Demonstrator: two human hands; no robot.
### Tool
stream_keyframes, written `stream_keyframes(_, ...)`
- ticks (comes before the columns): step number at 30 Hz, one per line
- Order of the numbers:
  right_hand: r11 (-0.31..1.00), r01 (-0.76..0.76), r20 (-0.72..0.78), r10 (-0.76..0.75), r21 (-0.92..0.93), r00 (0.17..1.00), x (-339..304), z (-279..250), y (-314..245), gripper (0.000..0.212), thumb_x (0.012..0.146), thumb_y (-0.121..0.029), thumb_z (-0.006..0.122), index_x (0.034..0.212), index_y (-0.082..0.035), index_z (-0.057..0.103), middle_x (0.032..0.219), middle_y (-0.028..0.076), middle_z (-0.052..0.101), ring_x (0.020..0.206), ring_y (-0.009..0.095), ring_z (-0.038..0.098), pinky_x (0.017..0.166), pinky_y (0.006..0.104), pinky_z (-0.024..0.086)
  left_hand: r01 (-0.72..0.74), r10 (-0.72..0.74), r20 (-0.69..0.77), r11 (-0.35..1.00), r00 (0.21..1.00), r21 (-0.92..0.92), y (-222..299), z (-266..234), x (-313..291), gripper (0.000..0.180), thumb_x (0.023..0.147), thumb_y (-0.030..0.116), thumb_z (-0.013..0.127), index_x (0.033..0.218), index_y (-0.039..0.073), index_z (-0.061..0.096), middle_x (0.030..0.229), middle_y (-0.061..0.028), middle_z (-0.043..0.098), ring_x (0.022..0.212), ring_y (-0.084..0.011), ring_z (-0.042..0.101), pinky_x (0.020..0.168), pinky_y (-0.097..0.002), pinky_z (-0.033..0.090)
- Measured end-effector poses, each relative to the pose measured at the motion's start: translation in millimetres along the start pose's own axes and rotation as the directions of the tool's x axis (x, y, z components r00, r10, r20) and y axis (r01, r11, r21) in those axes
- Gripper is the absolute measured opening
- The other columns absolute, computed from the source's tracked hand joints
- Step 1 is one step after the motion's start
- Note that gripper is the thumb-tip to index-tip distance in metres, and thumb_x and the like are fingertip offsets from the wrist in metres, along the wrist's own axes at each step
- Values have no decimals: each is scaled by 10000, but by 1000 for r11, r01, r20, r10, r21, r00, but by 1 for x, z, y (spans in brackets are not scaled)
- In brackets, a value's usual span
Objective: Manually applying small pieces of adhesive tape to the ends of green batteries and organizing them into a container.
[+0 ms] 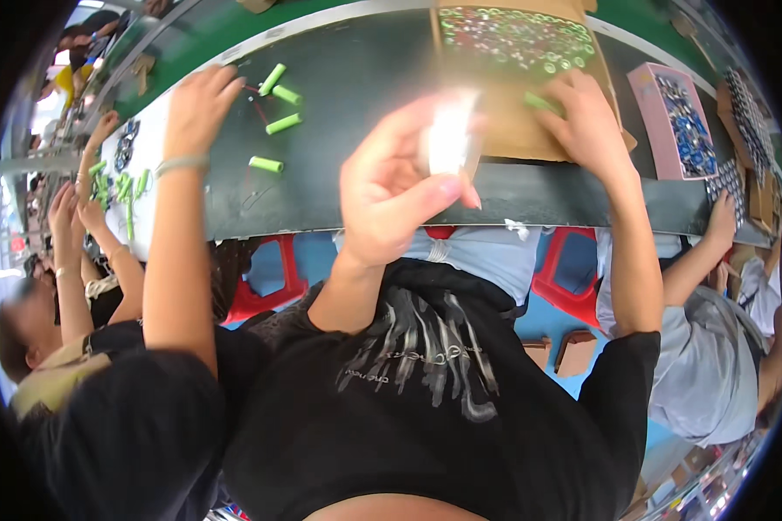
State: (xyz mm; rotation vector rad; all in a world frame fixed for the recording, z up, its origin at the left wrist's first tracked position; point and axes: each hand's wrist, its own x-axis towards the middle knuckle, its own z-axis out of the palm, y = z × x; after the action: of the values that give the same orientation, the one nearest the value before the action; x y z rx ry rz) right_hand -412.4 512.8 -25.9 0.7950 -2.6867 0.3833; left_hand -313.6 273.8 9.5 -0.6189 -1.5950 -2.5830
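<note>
My left hand [387, 187] is raised over the front of the dark table, its thumb and fingers closed round a glaring white piece [450, 135]. Glare and blur hide what kind of thing it is. Farther right, my right hand [589, 122] is over a shallow cardboard box [508, 139]. Its thumb and fingertips close on a small green cylinder [542, 103], like a wrapped battery cell. Behind it, many green rings and small shiny parts [513, 36] lie across the far half of the box.
Several green cylinders [284, 123] with thin wires lie on the dark table [347, 82] to the left, beside a co-worker's hand [204, 95]. A pink box [660, 130] of blue and silver parts stands right. Another co-worker's hand [721, 217] touches a dark tray. Red stools [569, 273] are below.
</note>
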Motion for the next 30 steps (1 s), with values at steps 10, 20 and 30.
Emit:
stream_keyframes(10, -345, -132, 139, -5, 929, 990, -4, -11, -52, 403, 917, -177, 495, 1263, 24, 455, 1055, 55, 570, 851, 140, 511, 742, 255, 411, 29, -25, -65, 997, 998, 67, -8, -7, -10, 540, 805, -26, 532, 1304, -112, 345, 1158, -326, 542, 574, -193, 610, 532, -272, 498)
stream_keyframes(20, 133, 141, -169, 235, 981, 957, -13, -25, -123, 221, 748, 11, 592, 925, -36, 468, 773, 41, 505, 729, 117, 477, 646, 242, 397, 87, -95, 61, 990, 994, 114, 26, -29, -25, 588, 804, -29, 555, 1333, -101, 309, 1059, -292, 602, 585, -156, 583, 541, -243, 473)
stream_keyframes(30, 652, 342, -384, -84, 677, 920, -24, -39, -153, 94, 712, 59, 676, 784, 24, 628, 612, 64, 516, 539, 151, 470, 506, 246, 361, -137, 45, 167, 787, 985, 602, 8, -30, -25, 323, 798, -23, 538, 1113, -3, 605, 881, -114, 675, 668, -161, 650, 623, -263, 514)
